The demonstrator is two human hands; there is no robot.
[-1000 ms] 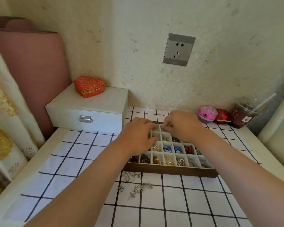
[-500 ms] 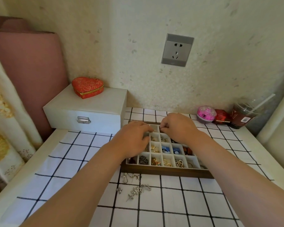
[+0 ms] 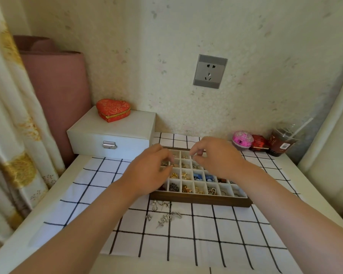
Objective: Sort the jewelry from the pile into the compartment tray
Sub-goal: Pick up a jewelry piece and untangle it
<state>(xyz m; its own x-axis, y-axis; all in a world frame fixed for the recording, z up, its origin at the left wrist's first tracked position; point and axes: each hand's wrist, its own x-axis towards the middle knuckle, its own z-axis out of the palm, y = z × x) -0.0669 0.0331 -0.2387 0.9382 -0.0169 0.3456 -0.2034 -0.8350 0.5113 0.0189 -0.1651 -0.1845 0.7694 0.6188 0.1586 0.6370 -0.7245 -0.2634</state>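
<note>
Head cam: L hand (image 3: 151, 174) & R hand (image 3: 218, 158) over tray (image 3: 200, 200), fingers curled, R thumb & forefinger nearly pinched, can't tell if either holds anything; silver jewelry pile (image 3: 167, 215) on cloth (image 3: 206, 237) just before tray.

A grey socket (image 3: 210, 71) is set in the cream speckled wall (image 3: 127, 56); a patterned curtain (image 3: 12, 125) is hung left; the counter (image 3: 53, 198) is cloth-covered.
</note>
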